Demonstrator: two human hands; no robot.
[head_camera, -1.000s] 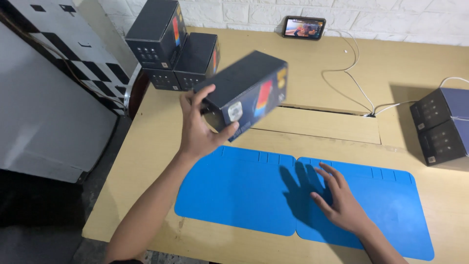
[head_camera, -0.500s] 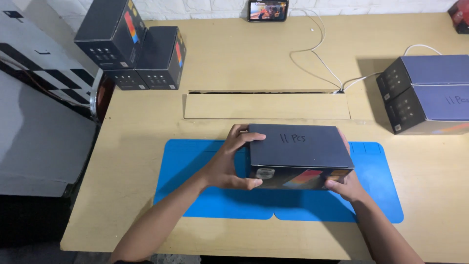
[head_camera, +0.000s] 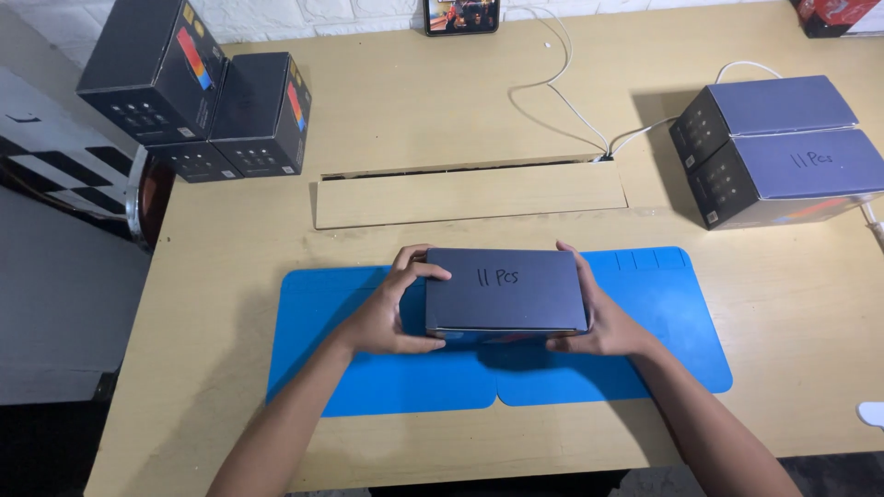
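At the middle of the blue rubber mat (head_camera: 350, 368) on the desk, the dark rectangular cardboard box (head_camera: 505, 289) lies flat and closed, left hand (head_camera: 391, 308) at nine o'clock and right hand (head_camera: 599, 317) at three clasping its ends, not yet opened.

1. One head-worn view is looking steeply down from above the near edge of the wooden surface (head_camera: 414, 110), facing its far side.
2. It is sitting close enough that both forearms are entering from the bottom edge and the blue mat (head_camera: 368, 387) is filling the lower middle.
3. The far edge with a small screen (head_camera: 461, 15) is reaching the top.
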